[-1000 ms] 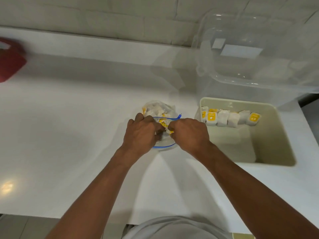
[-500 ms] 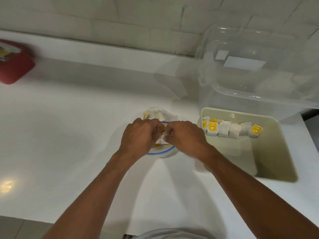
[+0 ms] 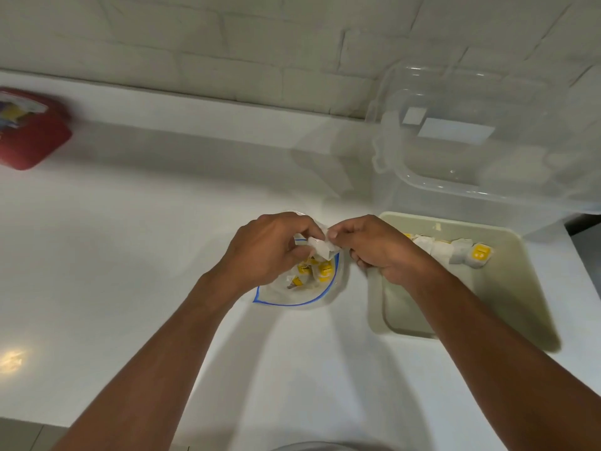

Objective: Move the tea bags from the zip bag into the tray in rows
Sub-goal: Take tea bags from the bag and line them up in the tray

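L hand [image 3: 270,253], R hand [image 3: 382,250] pinch tea bag [image 3: 321,249].

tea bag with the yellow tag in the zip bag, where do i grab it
Pinch the tea bag by its edges, probably from above on the near side, through the zip bag mouth: the blue rim gapes open toward you and this one lies on top of the pile.

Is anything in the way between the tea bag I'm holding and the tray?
Nothing visible. The left hand and right hand pinch the tea bag over the zip bag; only bare counter separates it from the tray, whose near part is open.
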